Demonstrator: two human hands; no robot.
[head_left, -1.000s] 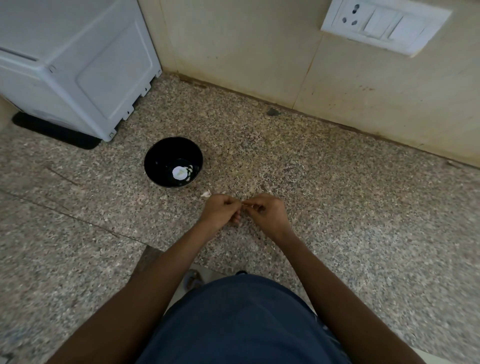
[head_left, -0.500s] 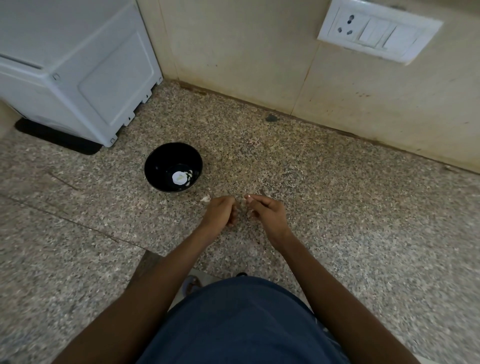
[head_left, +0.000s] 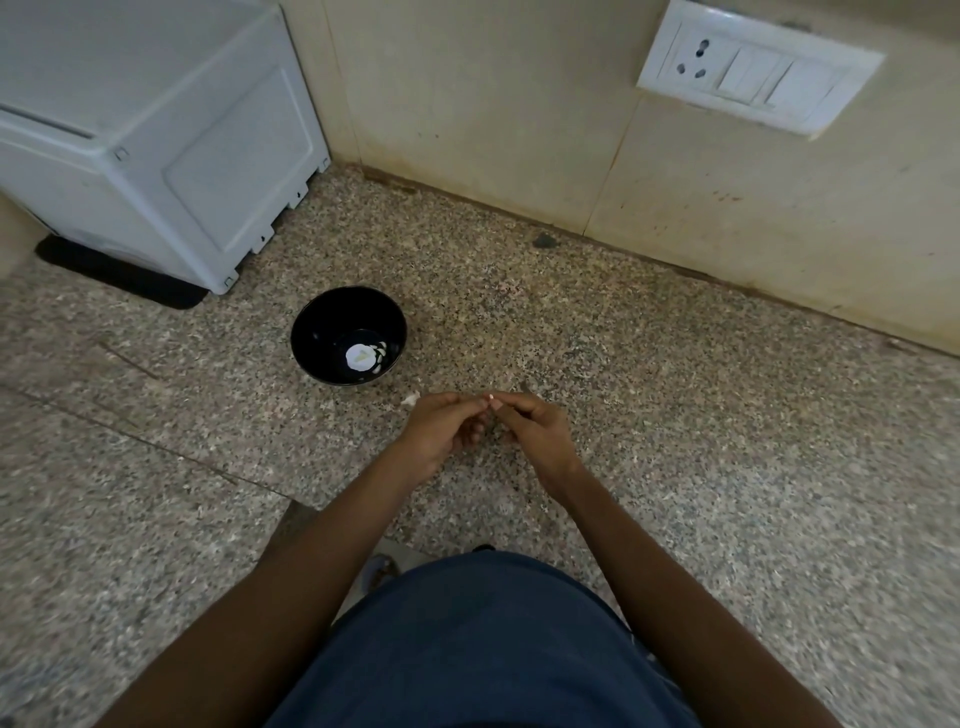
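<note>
Speckled stone counter (head_left: 701, 467) lies below the work. Curled fingertips of the left hand (head_left: 441, 434) and right hand (head_left: 537, 434) meet, pinching a small pale piece (head_left: 491, 400) between them. Just left lies a white scrap (head_left: 410, 399). Farther left, a black bowl (head_left: 314, 332) holds white bits.

Pretty sure I'm at a home kitchen counter: speckled granite slab (head_left: 675, 415) meeting a beige tiled wall (head_left: 493, 104), white socket-and-switch plate (head_left: 758, 67) up there, boxy white appliance (head_left: 156, 145) in the corner, black bowl (head_left: 332, 325) sitting out.
</note>
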